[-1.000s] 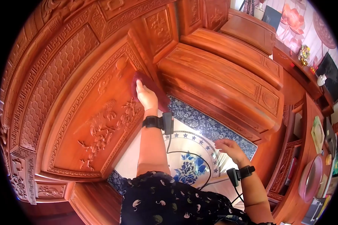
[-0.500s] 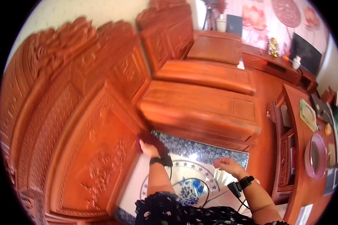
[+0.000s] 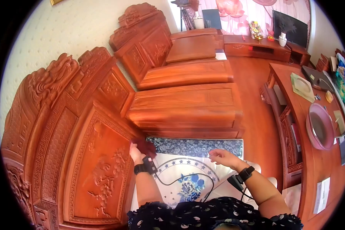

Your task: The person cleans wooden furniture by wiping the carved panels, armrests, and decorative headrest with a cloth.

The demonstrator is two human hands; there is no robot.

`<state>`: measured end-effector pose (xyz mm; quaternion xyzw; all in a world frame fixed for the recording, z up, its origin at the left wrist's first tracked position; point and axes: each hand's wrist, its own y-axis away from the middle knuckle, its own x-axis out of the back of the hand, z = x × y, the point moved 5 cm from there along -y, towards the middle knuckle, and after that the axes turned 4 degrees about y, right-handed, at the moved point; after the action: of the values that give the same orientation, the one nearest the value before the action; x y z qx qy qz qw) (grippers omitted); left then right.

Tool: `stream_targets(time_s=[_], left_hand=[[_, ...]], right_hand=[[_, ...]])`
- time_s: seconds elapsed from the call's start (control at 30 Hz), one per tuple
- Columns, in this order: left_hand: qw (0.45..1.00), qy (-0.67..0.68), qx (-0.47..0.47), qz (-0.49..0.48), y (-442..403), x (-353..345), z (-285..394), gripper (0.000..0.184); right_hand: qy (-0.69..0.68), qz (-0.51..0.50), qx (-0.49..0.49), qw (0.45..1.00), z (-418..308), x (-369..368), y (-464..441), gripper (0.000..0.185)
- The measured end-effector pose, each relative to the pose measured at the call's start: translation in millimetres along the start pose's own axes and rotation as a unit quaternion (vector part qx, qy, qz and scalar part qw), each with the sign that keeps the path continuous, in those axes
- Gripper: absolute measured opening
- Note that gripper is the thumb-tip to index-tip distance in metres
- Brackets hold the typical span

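My left hand (image 3: 136, 153) is closed round a dark maroon cloth (image 3: 145, 147), bunched beside the right edge of a carved wooden panel (image 3: 99, 168). Whether the cloth touches the wood I cannot tell. My right hand (image 3: 223, 158) holds nothing; its fingers are loosely bent and apart, over the white seat cover (image 3: 172, 184) with blue flowers and a dark blue patterned border. Each wrist wears a black strap with a small device, and a black cable (image 3: 176, 180) loops between my forearms.
A wooden armrest block (image 3: 184, 105) stands beyond the cover, with another seat (image 3: 191, 48) behind it. To the right, a long wooden table (image 3: 287, 86) bears a pink basin (image 3: 320, 126), a green tray (image 3: 303, 87) and papers. A television (image 3: 290, 28) stands at the back.
The view has turned, so the furniture sits further left and is tilted differently. My left hand stays near the panel edge with the cloth; my right hand's fingers have loosened slightly.
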<state>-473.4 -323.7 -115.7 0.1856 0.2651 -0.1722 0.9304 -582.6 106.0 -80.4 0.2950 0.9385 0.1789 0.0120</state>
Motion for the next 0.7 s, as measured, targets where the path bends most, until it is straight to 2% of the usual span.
stream_targets(time_s=[0.03,0.07,0.23,0.27,0.3,0.33,0.4,0.43,0.47,0.53,0.57,0.6,0.63,0.67,0.7], left_hand=[[0.994,0.035,0.06,-0.08,30,-25,13,0.028],[0.985,0.039,0.052,-0.157,58,-48,28,0.03],[0.96,0.025,-0.01,-0.278,173,-126,69,0.036],[0.961,0.024,-0.009,-0.277,192,-137,71,0.036],[0.944,0.036,0.015,-0.327,213,-152,69,0.038],[0.924,0.049,0.04,-0.376,230,-162,65,0.039],[0.901,0.037,0.064,-0.426,251,-172,49,0.044],[0.891,0.052,0.095,-0.441,266,-181,42,0.046],[0.879,0.065,0.125,-0.456,283,-189,35,0.048],[0.867,0.11,0.201,-0.442,304,-195,13,0.046],[0.854,0.105,0.212,-0.463,316,-201,5,0.047],[0.839,0.099,0.232,-0.482,322,-205,-5,0.046],[0.838,0.088,0.246,-0.479,321,-206,-14,0.044],[0.836,0.077,0.259,-0.477,320,-208,-22,0.042],[0.838,0.077,0.258,-0.475,317,-211,-25,0.042]], right_hand=[[0.006,-0.008,-0.008,1.0,5,3,1,0.044],[0.004,-0.008,-0.01,1.0,4,5,6,0.044],[-0.055,-0.015,0.029,0.998,-21,-1,27,0.061],[-0.071,-0.011,0.049,0.996,-28,-3,31,0.066],[-0.085,-0.039,0.049,0.994,-33,-7,33,0.08],[-0.086,-0.04,0.046,0.994,-30,-9,33,0.08],[0.074,0.061,0.18,0.979,-32,-5,30,0.088],[0.082,0.079,0.185,0.976,-31,-4,30,0.095],[0.082,0.076,0.183,0.977,-32,-3,33,0.095],[0.02,0.068,0.108,0.992,-28,1,38,0.095],[0.08,0.098,0.136,0.983,-26,3,42,0.078],[0.08,0.096,0.133,0.983,-17,6,43,0.078],[-0.105,0.039,0.125,0.986,-12,5,44,0.067],[-0.287,-0.018,0.113,0.951,-9,4,45,0.056],[-0.372,0.016,0.085,0.924,-3,11,53,0.043]])
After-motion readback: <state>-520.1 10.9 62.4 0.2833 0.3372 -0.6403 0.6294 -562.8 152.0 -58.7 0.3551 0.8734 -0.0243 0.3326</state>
